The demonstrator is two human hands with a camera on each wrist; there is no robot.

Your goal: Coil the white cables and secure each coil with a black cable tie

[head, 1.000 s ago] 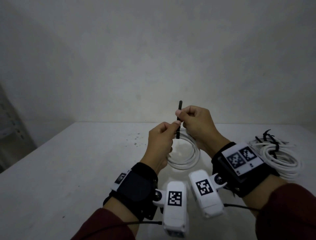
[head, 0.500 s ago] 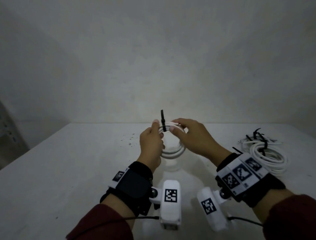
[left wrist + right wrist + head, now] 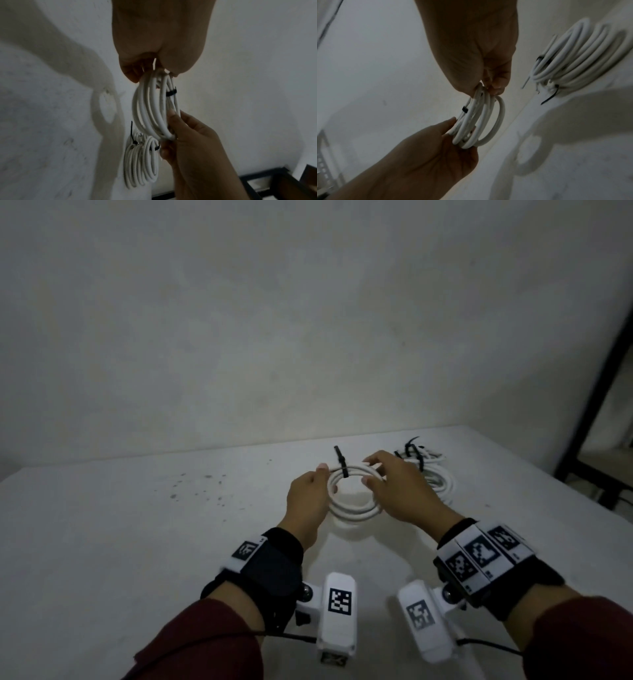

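The table (image 3: 137, 542) is matte white with dark specks at my left; its near edge is cut off below my sleeves. From the head view I see the pile (image 3: 428, 474) of tied coils on the table at my right, half hidden behind my right hand (image 3: 400, 491); how many coils it holds I cannot tell. The left wrist view shows that pile (image 3: 142, 161) on edge as smooth round loops, and the right wrist view shows it (image 3: 583, 54) blurred, with black tie tails sticking out. The coil (image 3: 352, 491) hangs above the table between my hands, several glossy white turns. My left hand (image 3: 308, 498) grips its left side, fingers curled round the strands; my right hand pinches the right side. The tie (image 3: 341, 462) is a thin black strip round the far side of the coil, its tail pointing up; the wrist views show only its band (image 3: 171, 93).
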